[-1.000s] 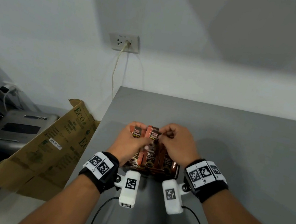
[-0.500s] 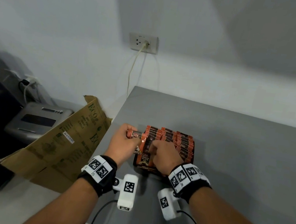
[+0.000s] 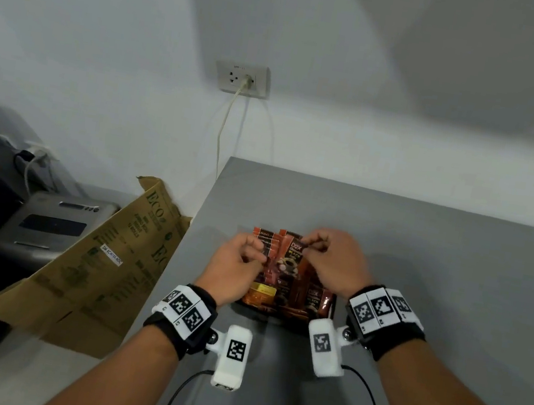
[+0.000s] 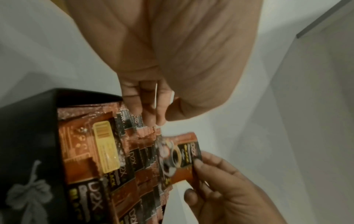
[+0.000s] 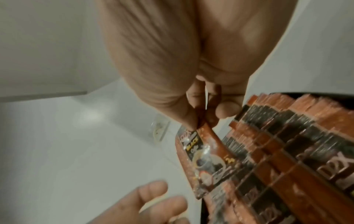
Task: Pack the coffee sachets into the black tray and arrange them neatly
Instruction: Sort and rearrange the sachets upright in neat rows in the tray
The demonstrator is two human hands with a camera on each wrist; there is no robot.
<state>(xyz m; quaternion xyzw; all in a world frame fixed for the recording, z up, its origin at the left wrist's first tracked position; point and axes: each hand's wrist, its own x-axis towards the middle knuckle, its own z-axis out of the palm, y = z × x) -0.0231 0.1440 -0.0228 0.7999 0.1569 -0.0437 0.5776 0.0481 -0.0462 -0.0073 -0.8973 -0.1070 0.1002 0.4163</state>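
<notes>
Left hand (image 3: 235, 268) over left side of black tray (image 4: 28, 136), fingers curled, gripping nothing visible. Tray near table (image 3: 440, 263) left edge, packed with rows of coffee sachets (image 5: 287, 136) standing on edge. Loose sachet (image 3: 292, 258) raised above rows at centre, top edge pinched by right hand (image 3: 336, 264). Judgement: packing nearly done; left — seat this sachet, level rows. No other stray sachets visible.

Both hands (image 3: 284, 260) cover most of the sachets (image 3: 284, 284) and the black tray (image 4: 28, 144), whose print blurs in wrist views.
</notes>
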